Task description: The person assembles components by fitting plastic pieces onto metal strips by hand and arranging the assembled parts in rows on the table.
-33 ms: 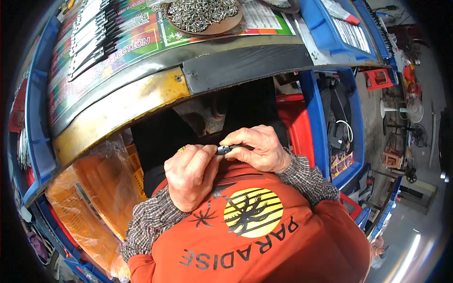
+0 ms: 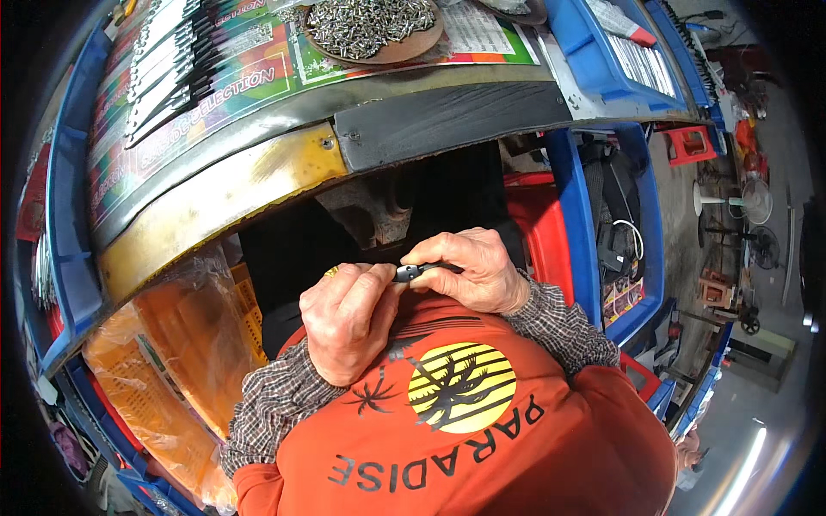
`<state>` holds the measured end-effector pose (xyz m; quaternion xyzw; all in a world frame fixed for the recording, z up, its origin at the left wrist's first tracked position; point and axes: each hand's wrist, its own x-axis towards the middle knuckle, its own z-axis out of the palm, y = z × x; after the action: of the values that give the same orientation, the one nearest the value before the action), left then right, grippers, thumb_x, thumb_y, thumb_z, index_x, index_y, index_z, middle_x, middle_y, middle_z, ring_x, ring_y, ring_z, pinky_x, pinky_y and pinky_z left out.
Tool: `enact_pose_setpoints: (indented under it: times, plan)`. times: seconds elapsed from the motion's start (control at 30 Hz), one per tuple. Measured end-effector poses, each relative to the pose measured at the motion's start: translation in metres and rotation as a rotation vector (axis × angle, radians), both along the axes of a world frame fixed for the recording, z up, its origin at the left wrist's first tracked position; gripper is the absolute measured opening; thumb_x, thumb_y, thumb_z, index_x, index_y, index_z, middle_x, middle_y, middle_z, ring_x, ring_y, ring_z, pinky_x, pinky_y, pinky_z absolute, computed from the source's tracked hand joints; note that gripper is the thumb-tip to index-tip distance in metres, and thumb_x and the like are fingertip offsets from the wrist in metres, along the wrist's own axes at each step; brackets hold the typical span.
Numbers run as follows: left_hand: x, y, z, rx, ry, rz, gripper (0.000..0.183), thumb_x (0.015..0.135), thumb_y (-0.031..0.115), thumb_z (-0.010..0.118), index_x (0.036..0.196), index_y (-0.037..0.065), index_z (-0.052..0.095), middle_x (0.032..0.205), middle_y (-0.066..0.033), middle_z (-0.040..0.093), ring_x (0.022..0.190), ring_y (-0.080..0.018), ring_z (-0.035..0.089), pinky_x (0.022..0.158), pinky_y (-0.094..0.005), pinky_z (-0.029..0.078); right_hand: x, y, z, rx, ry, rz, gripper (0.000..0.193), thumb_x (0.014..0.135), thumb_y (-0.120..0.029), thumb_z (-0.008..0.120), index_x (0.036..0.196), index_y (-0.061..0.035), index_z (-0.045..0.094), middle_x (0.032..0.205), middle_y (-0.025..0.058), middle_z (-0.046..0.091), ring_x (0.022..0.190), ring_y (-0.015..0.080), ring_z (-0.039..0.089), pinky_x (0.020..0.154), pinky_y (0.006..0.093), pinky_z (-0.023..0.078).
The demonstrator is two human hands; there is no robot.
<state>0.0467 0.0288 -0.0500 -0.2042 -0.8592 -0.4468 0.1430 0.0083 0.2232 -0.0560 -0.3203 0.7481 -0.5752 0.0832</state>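
In front of my chest, below the bench edge, my left hand (image 2: 348, 320) and my right hand (image 2: 471, 270) meet at a small black and grey cylindrical piece (image 2: 406, 273). Fingers and thumb of the left close on its left end, hiding that end. My right thumb and fingers pinch its dark right end. A round grey face or hole shows on the short stretch between the hands. Its exact kind cannot be made out.
Beyond my hands runs the bench edge (image 2: 456, 112). A round dish of small metal pins (image 2: 370, 30) and a row of slim metal pieces with black ends (image 2: 176, 64) lie on it. Blue bins (image 2: 641, 224) stand right; plastic-wrapped orange crates (image 2: 172, 370) are at lower left.
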Motion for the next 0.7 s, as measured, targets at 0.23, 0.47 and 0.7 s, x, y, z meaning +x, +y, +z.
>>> enact_pose_setpoints:
  times: [0.23,0.47,0.7]
  plan:
    - [-0.003,-0.004,-0.001,-0.014,-0.018,-0.05,0.025,0.065,-0.004,0.072,0.087,0.003,0.063,0.073,-0.0081,0.062,0.058,-0.0213,0.059,0.052,-0.0298,0.047,0.0,0.0,-0.001,-0.029,-0.069,0.007,0.015,0.083,-0.006,0.068,0.096,0.0009,0.063,0.079,0.0093,0.068,0.068,0.0185,0.069,0.059,0.0263,0.053]
    - [-0.011,-0.004,0.003,-0.009,0.029,-0.043,0.024,0.064,-0.003,0.072,0.086,0.003,0.062,0.073,-0.0085,0.061,0.06,-0.022,0.06,0.053,-0.0307,0.047,-0.009,-0.001,0.003,-0.023,-0.049,0.011,0.017,0.083,-0.005,0.068,0.098,0.0024,0.064,0.08,0.0111,0.069,0.069,0.0189,0.069,0.06,0.0264,0.054]
    - [-0.021,-0.007,0.01,-0.077,0.138,-0.04,0.025,0.065,-0.002,0.072,0.088,0.003,0.062,0.073,-0.0083,0.06,0.059,-0.0221,0.059,0.051,-0.0318,0.045,-0.018,-0.003,0.019,0.027,0.063,-0.014,0.018,0.081,-0.008,0.069,0.097,-0.0018,0.064,0.083,0.01,0.066,0.069,0.0214,0.066,0.061,0.0287,0.051]
